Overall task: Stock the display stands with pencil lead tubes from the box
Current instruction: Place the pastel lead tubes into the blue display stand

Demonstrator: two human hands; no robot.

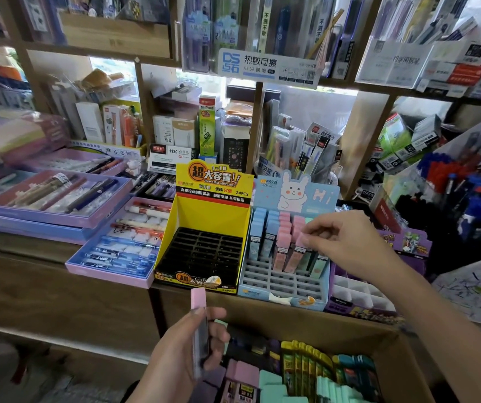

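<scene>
Stationery shelves crowd the far wall above a wooden worktop (24,242). On it a yellow display stand (204,212) sits just left of a blue display stand (281,286), whose far rows carry blue, pink and green tubes. The right grip (346,242) pinches the cap of a pink tube (301,240) standing in the right part of the blue stand. Nearer, the left grip (181,350) curls around a pink-capped pencil lead tube (198,303), held upright with its cap clear above the fingers. Just right of that grip lies the cardboard box (306,318), packed with pink and green tubes.
</scene>
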